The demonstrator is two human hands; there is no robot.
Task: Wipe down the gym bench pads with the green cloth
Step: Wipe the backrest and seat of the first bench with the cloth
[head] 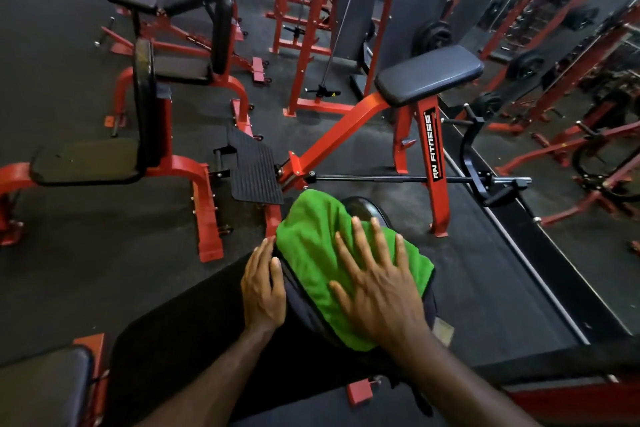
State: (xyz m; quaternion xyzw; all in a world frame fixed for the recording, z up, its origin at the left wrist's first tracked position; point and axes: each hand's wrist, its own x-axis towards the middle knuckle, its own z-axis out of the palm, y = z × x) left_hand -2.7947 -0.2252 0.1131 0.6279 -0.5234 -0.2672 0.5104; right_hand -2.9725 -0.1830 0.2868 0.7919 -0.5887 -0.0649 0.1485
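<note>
My right hand (375, 291) lies flat on the green cloth (322, 253), fingers straight and spread, pressing the soft, nubby fabric onto the black bench pad (301, 308). The cloth drapes in rumpled folds over the pad's rounded, glossy vinyl end. My left hand (263, 284) rests against the pad's left edge, fingers extended and close together, gripping nothing. Beyond stands a red steel frame (433, 149) carrying a smooth, rectangular dark cushion (429, 74).
</note>
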